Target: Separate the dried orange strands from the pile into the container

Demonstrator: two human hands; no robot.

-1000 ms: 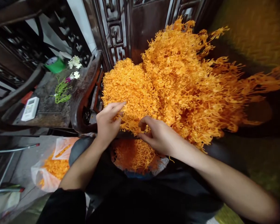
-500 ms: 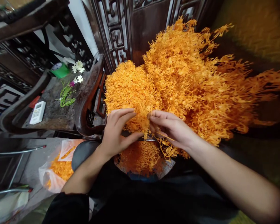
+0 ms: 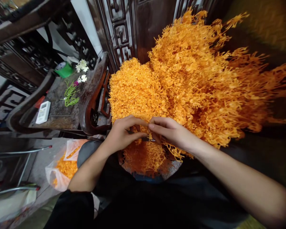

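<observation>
My left hand (image 3: 124, 132) is curled, its fingertips and thumb closing on a small orange sprig (image 3: 150, 136) that hangs at the fingers. Against those fingertips, my right hand (image 3: 170, 130) pinches the same spot between thumb and forefinger. What exactly sits between the fingers is mostly hidden. Just beyond both hands is a dense, short-tufted orange heap (image 3: 135, 89). A taller, looser bunch of stringy orange sprigs (image 3: 193, 73) spreads to the right. Below my hands, more thin orange strands (image 3: 145, 159) lie in a container on my lap side.
On the dark wooden chair (image 3: 92, 117) at left lie a white remote (image 3: 43, 112), a green tape roll (image 3: 64, 70), white flowers (image 3: 82, 65) and green stems (image 3: 71, 95). A plastic bag (image 3: 62, 181) of orange pieces stands on the floor. A carved wooden backrest (image 3: 147, 28) rises behind.
My left fingers have drawn in and come together with the right fingertips. The right hand has moved slightly left. The whole view has shifted a little.
</observation>
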